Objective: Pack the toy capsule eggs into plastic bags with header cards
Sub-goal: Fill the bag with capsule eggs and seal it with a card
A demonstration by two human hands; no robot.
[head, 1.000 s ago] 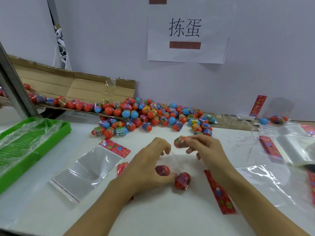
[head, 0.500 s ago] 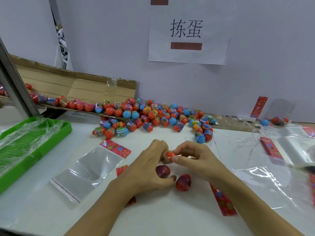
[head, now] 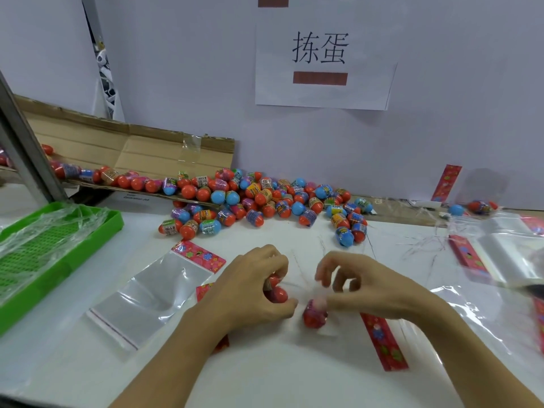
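Left hand (head: 253, 290) grips red eggs (head: 275, 291) thru a clear bag mid-desk, right hand (head: 362, 287) loosely curled, holding nothing I can make out, over a third egg (head: 314, 315); keep bag mouth open w/ left, feed that one in.

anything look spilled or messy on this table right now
Yes. The toy eggs have spilled out of the flattened cardboard box in a loose heap along the wall, a few strays rolling toward the work area. Thin clear plastic strips lie scattered on the right of the white table.
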